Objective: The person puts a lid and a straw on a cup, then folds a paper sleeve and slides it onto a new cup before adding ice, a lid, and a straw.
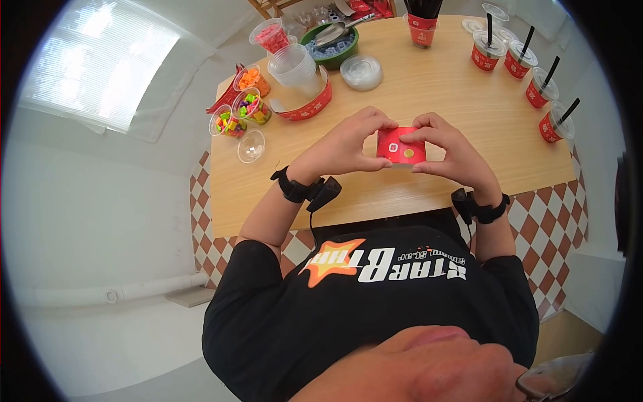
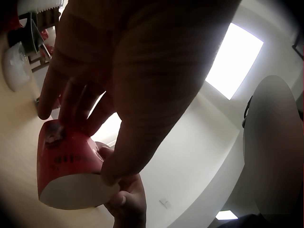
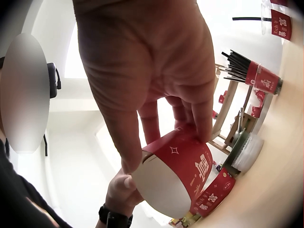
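A red paper sleeve [image 1: 402, 146] with a white inside is held between both hands above the table, near its front edge. The left hand [image 1: 345, 146] pinches its left side, thumb at the lower edge and fingers at the top. On the right side the right hand [image 1: 457, 151] grips it the same way, one finger lying across the red face. In the left wrist view the sleeve [image 2: 71, 161] is bowed into an open ring, its white inside showing. The right wrist view shows the sleeve [image 3: 173, 171] with gold print, thumb and fingers on its rim.
Back left on the table [image 1: 375, 194] stand stacked clear cups [image 1: 293, 65], a curved red strip [image 1: 308, 110], cups of coloured pieces [image 1: 251, 107], a green bowl [image 1: 331, 48] with a scoop and clear lids [image 1: 362, 72]. Several lidded cups [image 1: 487, 50] with black straws line the right; a straw cup [image 1: 420, 30] stands behind.
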Available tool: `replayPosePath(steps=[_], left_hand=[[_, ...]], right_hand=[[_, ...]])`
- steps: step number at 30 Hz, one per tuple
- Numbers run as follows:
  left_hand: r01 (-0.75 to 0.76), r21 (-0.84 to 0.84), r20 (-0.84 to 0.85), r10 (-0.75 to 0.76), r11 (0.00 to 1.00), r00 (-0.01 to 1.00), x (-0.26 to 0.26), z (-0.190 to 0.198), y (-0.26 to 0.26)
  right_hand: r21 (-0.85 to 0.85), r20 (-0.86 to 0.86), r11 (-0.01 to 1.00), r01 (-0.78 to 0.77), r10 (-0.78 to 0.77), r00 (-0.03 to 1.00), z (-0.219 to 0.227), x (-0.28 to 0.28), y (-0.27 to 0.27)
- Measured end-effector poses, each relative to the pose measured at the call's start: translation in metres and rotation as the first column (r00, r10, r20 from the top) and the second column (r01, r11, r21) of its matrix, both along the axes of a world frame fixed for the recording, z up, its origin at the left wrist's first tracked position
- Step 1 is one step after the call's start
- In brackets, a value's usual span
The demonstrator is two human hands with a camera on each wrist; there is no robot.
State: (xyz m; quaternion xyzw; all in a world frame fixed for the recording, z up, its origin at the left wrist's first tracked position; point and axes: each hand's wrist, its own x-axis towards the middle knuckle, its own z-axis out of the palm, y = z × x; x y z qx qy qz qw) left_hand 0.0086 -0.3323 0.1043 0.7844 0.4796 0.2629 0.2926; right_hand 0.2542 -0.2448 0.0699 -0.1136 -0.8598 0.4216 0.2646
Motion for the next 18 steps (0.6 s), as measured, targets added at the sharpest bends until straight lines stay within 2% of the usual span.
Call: replayPosePath(steps=[1,4,5,8,11,13,14,16,18], left_hand=[[-0.006,0.06,-0.057,0.009,0.998,0.998,0.0011,-0.0003,-0.001],[-0.051,0.133,-0.065,0.06,0.99,0.996,0.0052,-0.0049,-0.0056],[-0.052,0.13,-0.065,0.061,0.99,0.996,0.0049,-0.0056,-0.0059],[-0.048,0.094,-0.068,0.055,0.994,0.996,0.003,-0.0071,-0.0079],[-0.014,0.037,-0.09,0.018,0.999,0.996,0.0003,-0.0056,-0.0071],[-0.042,-0.125,0.133,0.059,0.991,0.989,-0.0004,-0.0053,-0.0077],[-0.043,-0.125,0.132,0.059,0.991,0.99,-0.0014,-0.0042,-0.0077],[-0.042,-0.163,0.193,0.074,0.986,0.978,-0.0031,-0.0014,-0.0084],[-0.061,-0.165,0.181,0.091,0.984,0.979,-0.0003,0.0014,-0.0099]], right_hand=[[0.003,0.001,1.0,0.02,-0.02,1.0,0.0002,-0.0005,-0.0012],[0.036,0.014,0.998,0.052,-0.053,0.999,0.0004,-0.0012,-0.0049],[0.069,0.025,0.995,0.065,-0.067,0.997,0.0002,-0.0015,-0.0057],[0.022,0.089,0.999,0.045,-0.047,0.995,-0.0028,-0.0006,-0.0065],[0.033,0.069,0.999,0.036,-0.039,0.997,-0.0025,-0.0002,-0.0079],[0.003,0.002,1.0,0.031,-0.031,1.0,-0.0013,-0.0002,-0.0068],[-0.024,-0.064,0.999,0.025,-0.027,0.998,-0.001,-0.0005,-0.0061],[-0.064,-0.073,0.998,0.026,-0.03,0.997,-0.0019,-0.001,-0.0065],[-0.102,-0.083,0.994,0.026,-0.035,0.996,-0.0021,-0.0017,-0.0075]])
